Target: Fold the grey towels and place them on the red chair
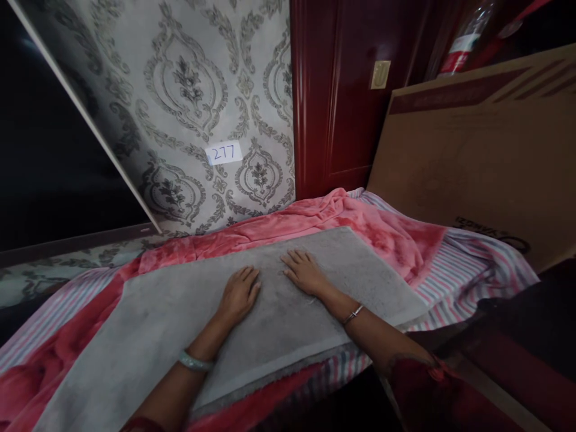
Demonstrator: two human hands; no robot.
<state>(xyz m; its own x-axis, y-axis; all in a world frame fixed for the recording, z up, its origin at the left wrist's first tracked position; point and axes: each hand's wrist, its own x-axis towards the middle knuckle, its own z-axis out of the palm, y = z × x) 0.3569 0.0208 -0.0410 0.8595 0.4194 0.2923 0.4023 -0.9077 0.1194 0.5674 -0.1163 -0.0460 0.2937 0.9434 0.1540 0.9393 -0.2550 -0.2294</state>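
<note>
A grey mat with a soft, fuzzy-looking surface lies spread out over a pink plush blanket. My left hand rests palm down near the mat's middle, its fingers stretched forward and a pale bangle on the wrist. To its right, my right hand lies flat on the same mat with fingers spread, a thin metal bracelet on that wrist. Both hands touch the mat and grip nothing. The palms are hidden from view.
Under the blanket shows a striped cloth. A large cardboard box leans at the right, with a bottle behind it. Patterned wallpaper bears a label reading 277. A dark screen stands at left, a dark red door panel behind.
</note>
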